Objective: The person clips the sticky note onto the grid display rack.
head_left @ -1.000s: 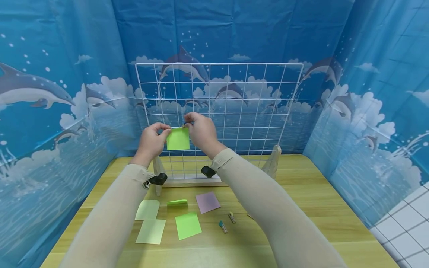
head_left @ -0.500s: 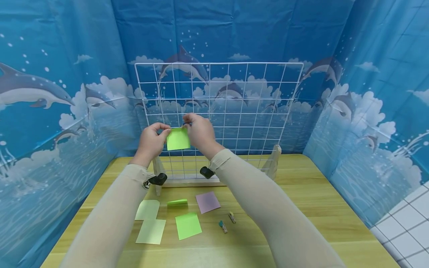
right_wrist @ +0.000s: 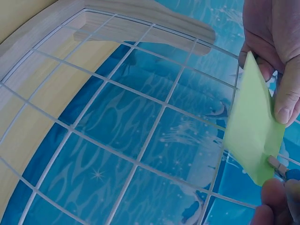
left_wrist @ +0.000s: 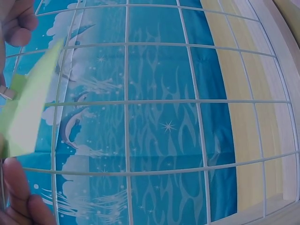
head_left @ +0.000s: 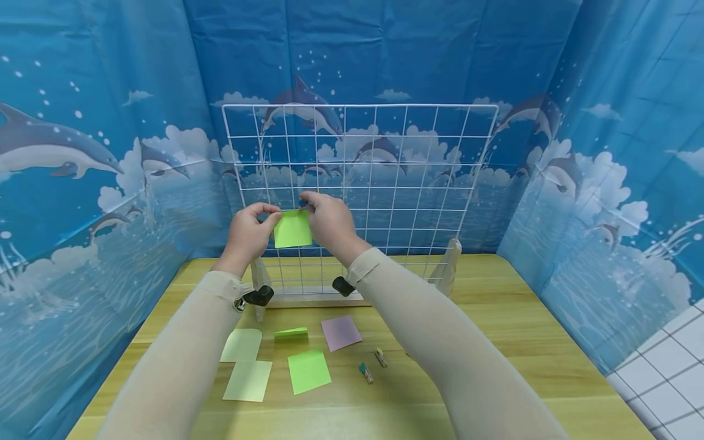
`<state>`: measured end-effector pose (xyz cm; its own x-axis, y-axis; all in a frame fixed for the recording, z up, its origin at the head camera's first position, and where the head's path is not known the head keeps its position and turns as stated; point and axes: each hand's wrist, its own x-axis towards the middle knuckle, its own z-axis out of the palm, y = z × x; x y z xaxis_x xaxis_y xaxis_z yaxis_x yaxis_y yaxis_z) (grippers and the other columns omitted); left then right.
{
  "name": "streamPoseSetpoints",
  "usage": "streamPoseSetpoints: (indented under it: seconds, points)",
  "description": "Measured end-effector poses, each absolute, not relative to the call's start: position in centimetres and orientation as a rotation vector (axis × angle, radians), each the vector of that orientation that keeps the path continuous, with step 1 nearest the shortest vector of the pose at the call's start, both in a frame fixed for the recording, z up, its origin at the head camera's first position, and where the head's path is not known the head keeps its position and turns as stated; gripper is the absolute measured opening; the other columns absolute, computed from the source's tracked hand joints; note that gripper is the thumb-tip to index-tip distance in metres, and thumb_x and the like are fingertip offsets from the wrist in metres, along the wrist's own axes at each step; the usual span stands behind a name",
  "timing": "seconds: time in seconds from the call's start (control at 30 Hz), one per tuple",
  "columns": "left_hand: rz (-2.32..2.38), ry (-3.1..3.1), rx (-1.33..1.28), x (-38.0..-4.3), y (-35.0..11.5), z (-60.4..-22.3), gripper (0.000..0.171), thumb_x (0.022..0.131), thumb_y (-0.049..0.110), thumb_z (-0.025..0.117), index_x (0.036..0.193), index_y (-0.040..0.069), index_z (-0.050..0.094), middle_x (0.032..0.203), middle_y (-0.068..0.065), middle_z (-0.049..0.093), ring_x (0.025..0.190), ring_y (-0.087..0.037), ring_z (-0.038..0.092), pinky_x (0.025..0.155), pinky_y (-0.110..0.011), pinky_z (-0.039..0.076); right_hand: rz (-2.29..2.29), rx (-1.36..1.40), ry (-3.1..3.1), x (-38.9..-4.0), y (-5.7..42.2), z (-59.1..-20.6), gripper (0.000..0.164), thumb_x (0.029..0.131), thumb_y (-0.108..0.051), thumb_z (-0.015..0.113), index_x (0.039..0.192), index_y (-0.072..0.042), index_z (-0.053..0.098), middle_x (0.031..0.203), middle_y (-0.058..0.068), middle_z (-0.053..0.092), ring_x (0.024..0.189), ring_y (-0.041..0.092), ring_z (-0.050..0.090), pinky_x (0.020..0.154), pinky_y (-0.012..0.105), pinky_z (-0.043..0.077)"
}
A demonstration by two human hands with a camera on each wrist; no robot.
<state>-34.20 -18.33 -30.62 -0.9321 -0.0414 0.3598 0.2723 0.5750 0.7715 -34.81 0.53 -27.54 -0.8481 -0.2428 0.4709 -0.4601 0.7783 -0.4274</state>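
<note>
A bright green sticky note (head_left: 293,229) stands upright against the lower left part of the white wire grid (head_left: 405,164). My left hand (head_left: 250,235) pinches its top left corner between thumb and fingers. With its fingertips, my right hand (head_left: 332,223) pinches a small clothespin (right_wrist: 277,166) with a blue end at the note's top edge. The clothespin's wooden tip overlaps the note in the right wrist view; whether it also grips a wire I cannot tell. Seen from the left wrist, the note (left_wrist: 35,108) tilts toward the grid.
On the wooden table (head_left: 495,342) lie pale green notes (head_left: 247,380), a bright green note (head_left: 309,371), a folded green note (head_left: 291,333) and a purple note (head_left: 341,333). Two small clothespins (head_left: 366,373) lie near my right forearm. A wooden stand (head_left: 450,266) supports the grid.
My right hand's fingertips have dropped slightly at the note's top edge, and the clothespin's blue end shows more clearly. The left hand keeps its hold on the corner.
</note>
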Motion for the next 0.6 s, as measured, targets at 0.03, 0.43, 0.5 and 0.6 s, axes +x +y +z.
streamPoseSetpoints:
  seconds: [0.03, 0.43, 0.5, 0.6]
  points:
    - [-1.297, -2.467, -0.193, -34.18, -18.36, -30.61, 0.028, 0.11, 0.039, 0.058, 0.124, 0.019, 0.072, 0.091, -0.014, 0.07, 0.051, -0.02, 0.047, 0.045, -0.034, 0.041, 0.755, 0.542, -2.581, -34.77, 0.59, -27.57, 0.038, 0.113, -0.017, 0.049, 0.149, -0.022, 0.061, 0.137, 0.003, 0.072, 0.082, 0.019, 0.072, 0.07, 0.028, 0.057]
    - [-1.25, -2.449, -0.283, -34.07, -18.54, -30.67, 0.029, 0.109, 0.031, 0.061, 0.134, 0.019, 0.07, 0.144, -0.009, 0.064, 0.054, -0.019, 0.047, 0.048, -0.033, 0.044, 0.749, 0.626, -2.615, -34.5, 1.0, -27.81, 0.045, 0.114, -0.015, 0.046, 0.157, -0.023, 0.052, 0.156, 0.001, 0.058, 0.082, 0.015, 0.067, 0.065, 0.024, 0.052]
    - [-1.244, -2.45, -0.291, -34.03, -18.52, -30.67, 0.03, 0.109, 0.03, 0.062, 0.135, 0.019, 0.07, 0.148, -0.008, 0.062, 0.054, -0.02, 0.047, 0.048, -0.033, 0.044, 0.761, 0.629, -2.629, -34.54, 1.01, -27.8, 0.045, 0.114, -0.014, 0.045, 0.158, -0.024, 0.051, 0.16, 0.0, 0.054, 0.088, 0.016, 0.07, 0.068, 0.025, 0.054]
    - [-1.23, -2.454, -0.299, -34.01, -18.48, -30.69, 0.031, 0.109, 0.03, 0.062, 0.137, 0.02, 0.069, 0.15, -0.008, 0.06, 0.054, -0.02, 0.047, 0.048, -0.033, 0.044, 0.782, 0.643, -2.651, -34.58, 1.09, -27.75, 0.047, 0.114, -0.014, 0.044, 0.159, -0.025, 0.049, 0.163, -0.001, 0.05, 0.092, 0.016, 0.071, 0.07, 0.026, 0.054]
